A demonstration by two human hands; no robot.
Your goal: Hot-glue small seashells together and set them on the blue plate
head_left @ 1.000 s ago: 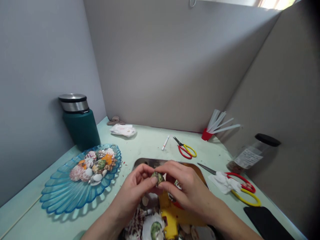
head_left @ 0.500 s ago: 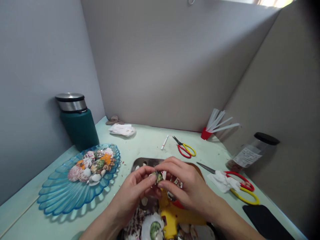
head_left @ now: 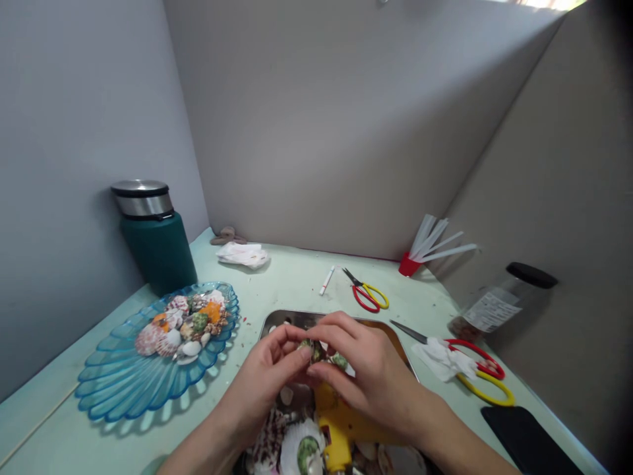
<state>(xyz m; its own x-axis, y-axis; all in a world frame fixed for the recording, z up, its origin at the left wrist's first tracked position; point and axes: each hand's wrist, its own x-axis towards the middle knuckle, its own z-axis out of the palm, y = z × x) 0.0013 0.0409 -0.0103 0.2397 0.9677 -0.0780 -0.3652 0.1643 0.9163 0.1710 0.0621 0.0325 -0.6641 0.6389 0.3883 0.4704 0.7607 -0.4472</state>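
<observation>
Between the fingertips of both hands is a small green-and-brown seashell (head_left: 316, 351). My left hand (head_left: 277, 364) pinches it from the left, thumb in front. From the right, my right hand (head_left: 351, 359) curls over it with thumb and fingers closed about it. Both hands are above a metal tray (head_left: 295, 316) full of shells. A yellow glue gun (head_left: 337, 443) lies in the tray under my right hand, partly hidden. Beside it is a white scallop shell (head_left: 295, 448) bearing a green shell (head_left: 307, 451).
To the left, a blue shell-shaped plate (head_left: 128, 389) holds several seashells, with a green bottle (head_left: 158, 254) behind. Small scissors (head_left: 366, 293), a white tube (head_left: 327, 281), larger scissors (head_left: 487, 389), a tissue (head_left: 442, 359), a lidded jar (head_left: 494, 307), glue sticks (head_left: 430, 241) and a black phone-like slab (head_left: 527, 439) surround the tray.
The view has shifted slightly. The small shell has turned a little between my fingers, and both hands stay over the tray.
</observation>
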